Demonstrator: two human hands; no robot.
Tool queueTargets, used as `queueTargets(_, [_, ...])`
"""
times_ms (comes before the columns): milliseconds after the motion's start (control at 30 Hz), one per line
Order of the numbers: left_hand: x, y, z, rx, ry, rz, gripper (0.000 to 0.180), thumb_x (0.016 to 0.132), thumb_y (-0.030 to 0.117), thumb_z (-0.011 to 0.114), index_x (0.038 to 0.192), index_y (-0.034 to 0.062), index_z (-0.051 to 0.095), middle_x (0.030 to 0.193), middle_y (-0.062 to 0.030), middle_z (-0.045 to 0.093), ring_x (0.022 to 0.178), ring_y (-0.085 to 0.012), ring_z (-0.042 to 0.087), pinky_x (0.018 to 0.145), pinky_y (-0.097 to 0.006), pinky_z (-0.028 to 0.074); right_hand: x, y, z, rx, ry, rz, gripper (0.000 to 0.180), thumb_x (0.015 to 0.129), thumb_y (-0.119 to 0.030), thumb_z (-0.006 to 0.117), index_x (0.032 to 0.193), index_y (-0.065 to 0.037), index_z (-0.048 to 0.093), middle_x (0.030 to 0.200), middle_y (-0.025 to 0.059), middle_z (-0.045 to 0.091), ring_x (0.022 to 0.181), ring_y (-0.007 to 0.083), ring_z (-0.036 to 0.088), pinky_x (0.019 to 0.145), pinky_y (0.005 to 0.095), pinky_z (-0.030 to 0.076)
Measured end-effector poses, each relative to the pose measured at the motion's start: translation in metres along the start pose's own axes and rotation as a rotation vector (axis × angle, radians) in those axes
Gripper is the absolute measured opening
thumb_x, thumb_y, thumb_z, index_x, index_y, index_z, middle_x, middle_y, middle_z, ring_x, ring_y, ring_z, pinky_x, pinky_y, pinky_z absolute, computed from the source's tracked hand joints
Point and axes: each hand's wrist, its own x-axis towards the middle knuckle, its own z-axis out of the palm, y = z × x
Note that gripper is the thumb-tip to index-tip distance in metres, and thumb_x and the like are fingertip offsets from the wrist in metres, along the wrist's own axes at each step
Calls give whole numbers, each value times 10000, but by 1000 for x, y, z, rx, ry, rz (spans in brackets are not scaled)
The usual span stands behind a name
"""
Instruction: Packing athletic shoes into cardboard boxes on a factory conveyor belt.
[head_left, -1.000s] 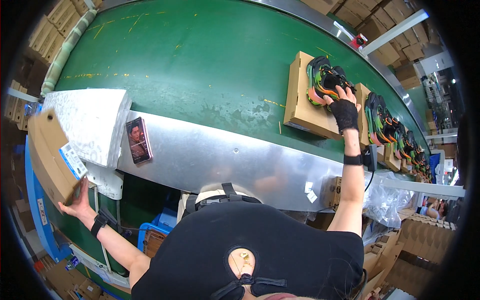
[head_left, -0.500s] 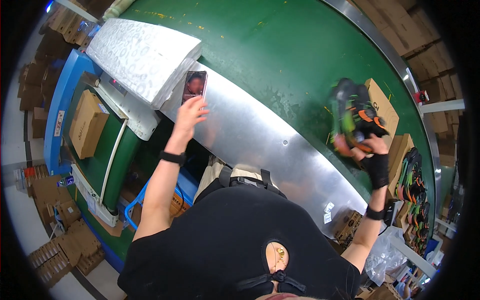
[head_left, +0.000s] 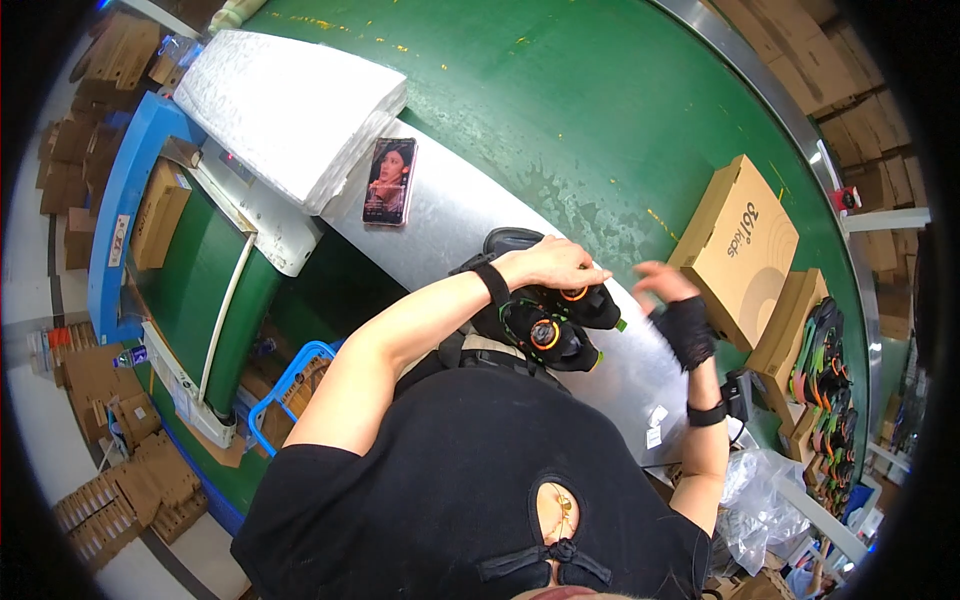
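Note:
A pair of black sneakers [head_left: 548,333] with orange rings and green edging lies on the metal ledge close to my body. Over the far shoe bends my left hand [head_left: 560,264], its fingers closed on the shoe's upper edge. To the right of the pair, my right hand [head_left: 668,290] is raised and slightly blurred, its fingers apart and holding nothing. A black wrap covers its palm and wrist. Just beyond that hand stands a closed brown shoebox [head_left: 735,250] on the green belt.
On the metal ledge [head_left: 450,190] lies a phone [head_left: 389,182], beside a stack of white paper [head_left: 290,110]. An open box of colourful sneakers [head_left: 822,365] stands at right, near clear plastic [head_left: 760,515]. A blue-framed machine [head_left: 130,220] holds another box [head_left: 160,215] at left.
The sneakers came from the right, in my right hand, to the ledge before me. My left hand left the phone and took hold of a shoe; my right hand let go.

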Motion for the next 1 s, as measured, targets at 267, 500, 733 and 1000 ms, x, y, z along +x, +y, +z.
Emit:
queueTargets(267, [12,3,-3,13,-149,-17,603,813,559,388,1001,34,617,979,-193,598,976,-337,544,872,-411,394,-15,115,5,-836,317,766,917,598,-142,701,1361,-140,192,1415,110,174,1295,309,191,935,645,205])
queueTargets(500, [36,38,8,235,488,373,683,823,539,421,1308,68,323,1378,-194,224,1263,-345,242,969,-554,212,-9,29,5,-523,728,158,822,555,-131,607,1300,9,290,1316,210,339,1227,362,317,999,416,281])
queueTargets(733, [27,22,-31,-85,226,126,778,837,607,278,1309,-12,258,1370,-216,230,1281,-323,223,1026,-492,173,-10,-23,0,-14,850,192,676,719,-120,601,1310,-6,292,1282,144,414,1179,236,403,979,337,315])
queueTargets(1000, [49,38,-27,-154,653,388,471,877,341,386,1314,172,338,1357,-317,111,1104,-460,408,944,-421,364,-20,-4,20,483,1078,210,641,661,66,574,1257,-20,356,1135,70,486,1019,191,486,909,313,369])
